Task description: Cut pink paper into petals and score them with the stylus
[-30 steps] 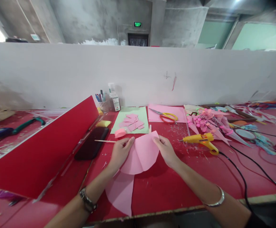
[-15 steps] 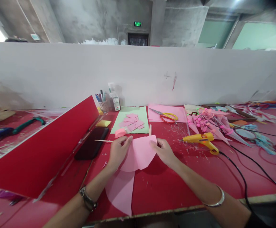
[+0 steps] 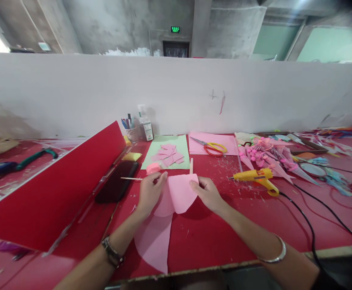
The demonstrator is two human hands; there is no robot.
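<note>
Between my hands a sheet of pink paper [image 3: 180, 195] is held up, with a bend down its middle and a rounded lower edge. My left hand [image 3: 150, 193] pinches its upper left corner between thumb and fingers. At the upper right edge, my right hand [image 3: 208, 194] grips it with the thumb on the near face. Below, a second pink paper piece [image 3: 156, 241] with a curved side lies on the red table, partly covered by the held one. A thin wooden stick [image 3: 130, 178] and a coral-pink object [image 3: 153, 168] lie just beyond my left hand.
A yellow glue gun [image 3: 256, 176] with a black cord lies to the right, near decorated pink paper cones [image 3: 263, 155]. Scissors [image 3: 210, 146] rest on pink sheets. Paper scraps [image 3: 168, 156] lie on a green sheet. A red board [image 3: 61, 189] stands left, beside a black phone [image 3: 117, 182].
The held paper's right part has tipped and folded inward, so the bend shows more sharply and its lower edge sits slightly higher. Both hands have shifted slightly left.
</note>
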